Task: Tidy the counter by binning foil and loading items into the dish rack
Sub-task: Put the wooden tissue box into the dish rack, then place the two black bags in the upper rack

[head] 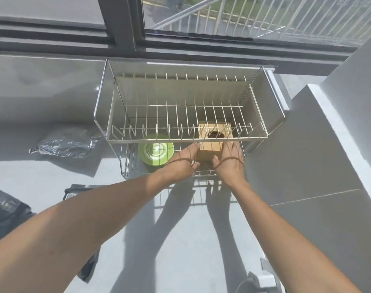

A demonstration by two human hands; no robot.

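Observation:
A two-tier wire dish rack point(186, 140) stands on the grey counter by the window. On its lower tier sit a green round dish point(155, 149) and a wooden box point(210, 148) with a dark hole in its top. My left hand point(181, 163) rests against the box's left side with its fingers stretched out. My right hand point(229, 163) presses flat on the box's right side. Both hands hold the box between them under the upper tier. A crumpled sheet of foil point(64, 143) lies on the counter left of the rack.
A black plastic bag point(4, 210) lies at the left edge, and a dark flat packet point(74, 192) shows under my left forearm. A white wall point(328, 144) rises on the right. The window frame point(125, 39) runs behind the rack.

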